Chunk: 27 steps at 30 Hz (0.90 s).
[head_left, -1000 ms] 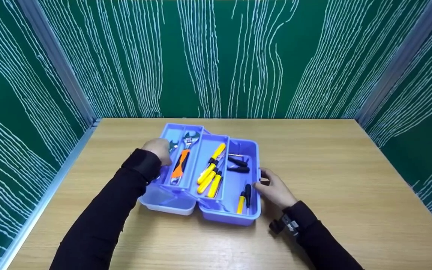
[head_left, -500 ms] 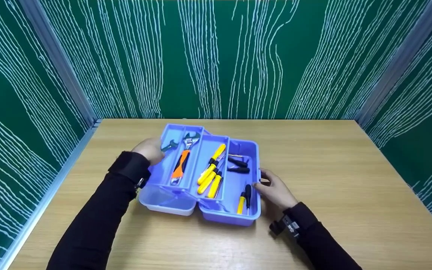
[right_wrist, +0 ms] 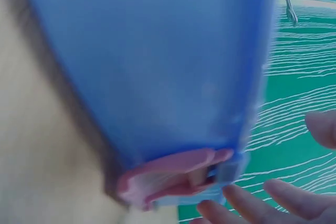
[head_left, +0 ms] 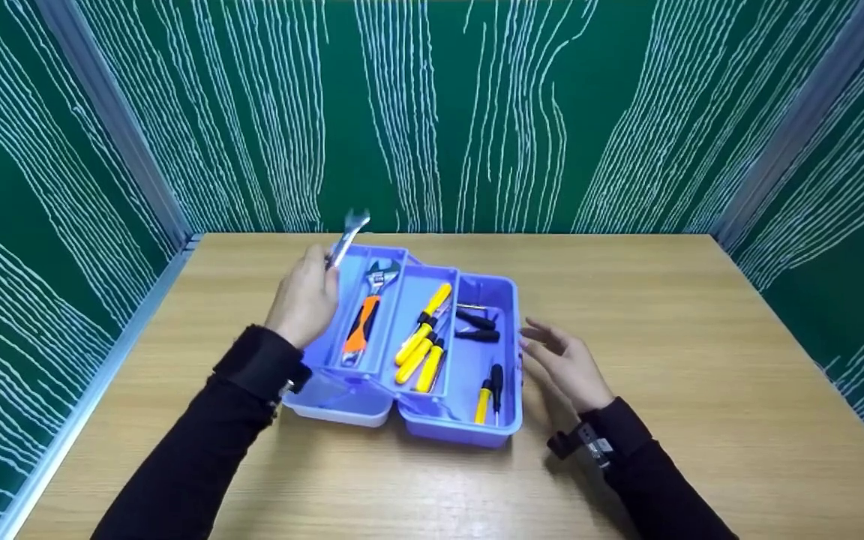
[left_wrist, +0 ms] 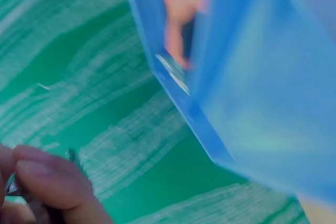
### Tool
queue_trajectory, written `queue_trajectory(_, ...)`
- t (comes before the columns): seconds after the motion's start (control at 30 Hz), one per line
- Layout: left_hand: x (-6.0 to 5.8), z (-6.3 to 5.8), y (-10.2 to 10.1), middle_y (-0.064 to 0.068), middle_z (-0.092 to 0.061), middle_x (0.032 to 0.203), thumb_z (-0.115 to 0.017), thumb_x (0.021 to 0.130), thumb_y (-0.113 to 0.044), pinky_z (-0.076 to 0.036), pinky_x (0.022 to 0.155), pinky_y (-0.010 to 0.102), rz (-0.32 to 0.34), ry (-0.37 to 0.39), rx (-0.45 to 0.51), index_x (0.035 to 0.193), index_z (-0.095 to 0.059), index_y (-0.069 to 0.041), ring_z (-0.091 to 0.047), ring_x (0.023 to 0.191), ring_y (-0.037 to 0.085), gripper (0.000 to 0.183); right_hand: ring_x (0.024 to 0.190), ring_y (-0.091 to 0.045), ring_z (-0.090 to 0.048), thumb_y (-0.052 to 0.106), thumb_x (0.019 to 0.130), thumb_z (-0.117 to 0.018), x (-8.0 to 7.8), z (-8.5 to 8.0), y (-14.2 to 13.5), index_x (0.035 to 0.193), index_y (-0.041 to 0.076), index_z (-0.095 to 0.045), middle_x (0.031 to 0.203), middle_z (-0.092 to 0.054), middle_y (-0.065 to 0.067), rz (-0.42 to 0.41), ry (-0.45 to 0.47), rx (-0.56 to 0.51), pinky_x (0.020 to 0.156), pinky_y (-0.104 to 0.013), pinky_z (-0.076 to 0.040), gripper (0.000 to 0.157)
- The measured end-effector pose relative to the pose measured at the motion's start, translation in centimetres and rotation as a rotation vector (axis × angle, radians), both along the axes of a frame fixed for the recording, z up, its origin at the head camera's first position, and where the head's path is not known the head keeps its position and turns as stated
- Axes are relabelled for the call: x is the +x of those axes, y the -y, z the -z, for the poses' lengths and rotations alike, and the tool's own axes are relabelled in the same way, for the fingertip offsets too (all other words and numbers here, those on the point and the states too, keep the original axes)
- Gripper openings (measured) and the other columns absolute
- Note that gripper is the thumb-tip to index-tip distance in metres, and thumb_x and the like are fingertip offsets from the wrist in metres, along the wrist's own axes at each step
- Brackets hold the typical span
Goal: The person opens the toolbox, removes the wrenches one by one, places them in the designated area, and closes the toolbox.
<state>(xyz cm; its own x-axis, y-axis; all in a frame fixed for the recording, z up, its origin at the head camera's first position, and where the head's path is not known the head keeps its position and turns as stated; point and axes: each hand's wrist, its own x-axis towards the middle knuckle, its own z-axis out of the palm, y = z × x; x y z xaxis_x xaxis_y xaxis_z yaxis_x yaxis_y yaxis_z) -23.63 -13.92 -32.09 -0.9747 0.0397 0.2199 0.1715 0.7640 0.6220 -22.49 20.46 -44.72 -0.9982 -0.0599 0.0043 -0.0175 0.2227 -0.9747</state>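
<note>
My left hand (head_left: 304,300) grips a shiny silver open-end wrench (head_left: 348,238), its head pointing up and away above the toolbox's left tray. In the left wrist view the fingers (left_wrist: 52,182) are curled round it, most of it hidden. An adjustable wrench (head_left: 363,322) with an orange and black handle lies in that tray of the purple toolbox (head_left: 458,433). My right hand (head_left: 571,371) is beside the toolbox's right wall, fingers spread and holding nothing. The right wrist view shows its fingertips near a pink latch-like part (right_wrist: 173,169); contact is unclear.
Several yellow-handled screwdrivers (head_left: 432,366) lie in the middle tray. The deep right compartment holds black-handled tools (head_left: 478,336) and a yellow screwdriver (head_left: 483,401). The toolbox stands on a wooden table (head_left: 672,337), with green patterned walls (head_left: 462,112) around it.
My left hand has lifted the open-end wrench out of the left tray and tilted its head up. The right hand has drawn slightly back to the right from the toolbox wall, its fingers straighter.
</note>
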Motion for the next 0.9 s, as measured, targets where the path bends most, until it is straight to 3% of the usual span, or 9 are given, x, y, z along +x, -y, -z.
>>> queue_trajectory(0.1, 1.0, 0.3, -1.4, 0.013, -0.054, 0.092, -0.043, 0.103, -0.011, -0.044, 0.065, 0.035, 0.035, -0.065, 0.076, 0.120, -0.050, 0.000, -0.052, 0.077, 0.025, 0.021, 0.131, -0.030, -0.052, 0.016, 0.097, -0.060, 0.4, -1.1, 0.3, 0.141, -0.003, -0.047, 0.137, -0.057, -0.024, 0.020, -0.050, -0.003, 0.111, -0.037, -0.041, 0.049)
queue_trajectory(0.23, 2.1, 1.0, -3.3, 0.012, -0.057, 0.087, -0.047, 0.101, -0.006, -0.045, 0.063, 0.034, 0.105, -0.135, 0.107, 0.116, -0.054, 0.001, -0.050, 0.072, 0.023, 0.018, 0.126, -0.021, -0.056, 0.012, 0.099, -0.055, 1.1, -2.2, 1.0, 0.137, -0.003, -0.051, 0.135, -0.058, -0.023, 0.022, -0.092, -0.050, 0.105, -0.024, -0.044, 0.041)
queue_trajectory(0.33, 2.8, 1.5, -4.7, 0.011, -0.057, 0.085, -0.048, 0.100, -0.005, -0.046, 0.061, 0.033, 0.168, -0.123, 0.133, 0.115, -0.055, 0.001, -0.049, 0.069, 0.021, 0.018, 0.121, -0.016, -0.059, 0.009, 0.100, -0.052, 1.6, -2.9, 1.8, 0.135, -0.004, -0.053, 0.134, -0.059, -0.022, -0.002, -0.111, -0.107, 0.100, -0.019, -0.047, 0.037)
queue_trajectory(0.43, 3.6, 2.3, -6.2, 0.009, -0.056, 0.083, -0.049, 0.100, -0.006, -0.044, 0.056, 0.028, 0.239, -0.087, 0.152, 0.115, -0.056, 0.000, -0.046, 0.065, 0.017, 0.018, 0.115, -0.011, -0.062, 0.006, 0.100, -0.050, 2.1, -3.4, 2.7, 0.134, -0.006, -0.053, 0.132, -0.060, -0.022, -0.033, -0.112, -0.158, 0.098, -0.022, -0.050, 0.035)
queue_trajectory(0.57, 4.9, 4.0, -8.5, 0.009, -0.060, 0.085, -0.051, 0.098, -0.005, -0.045, 0.053, 0.024, 0.332, -0.084, 0.168, 0.116, -0.057, 0.000, -0.047, 0.064, 0.013, 0.019, 0.113, -0.018, -0.065, 0.006, 0.100, -0.050, 2.5, -3.6, 3.7, 0.131, -0.008, -0.054, 0.129, -0.061, -0.024, -0.095, -0.098, -0.209, 0.097, -0.030, -0.053, 0.034)
queue_trajectory(0.67, 5.7, 5.5, -10.2, 0.011, -0.063, 0.093, -0.053, 0.097, -0.004, -0.050, 0.061, 0.027, 0.364, -0.111, 0.153, 0.115, -0.057, 0.000, -0.053, 0.071, 0.016, 0.019, 0.110, -0.023, -0.067, 0.008, 0.100, -0.052, 2.7, -3.6, 4.3, 0.127, -0.011, -0.054, 0.123, -0.063, -0.024, -0.142, -0.092, -0.226, 0.095, -0.034, -0.055, 0.033)
queue_trajectory(0.77, 6.1, 6.6, -11.5, 0.012, -0.065, 0.098, -0.054, 0.098, -0.006, -0.053, 0.072, 0.031, 0.363, -0.145, 0.118, 0.113, -0.058, -0.001, -0.059, 0.081, 0.020, 0.016, 0.098, -0.015, -0.070, 0.007, 0.099, -0.054, 2.8, -3.4, 4.8, 0.122, -0.015, -0.056, 0.113, -0.068, -0.019, -0.153, -0.088, -0.223, 0.090, -0.034, -0.057, 0.032)
queue_trajectory(0.9, 6.4, 7.5, -12.8, 0.011, -0.066, 0.095, -0.055, 0.098, -0.009, -0.052, 0.071, 0.031, 0.334, -0.169, 0.102, 0.110, -0.056, -0.002, -0.061, 0.082, 0.021, 0.014, 0.088, -0.011, -0.070, 0.004, 0.098, -0.053, 2.8, -3.1, 5.5, 0.111, -0.016, -0.056, 0.097, -0.068, -0.008, -0.123, -0.073, -0.222, 0.084, -0.031, -0.059, 0.024)
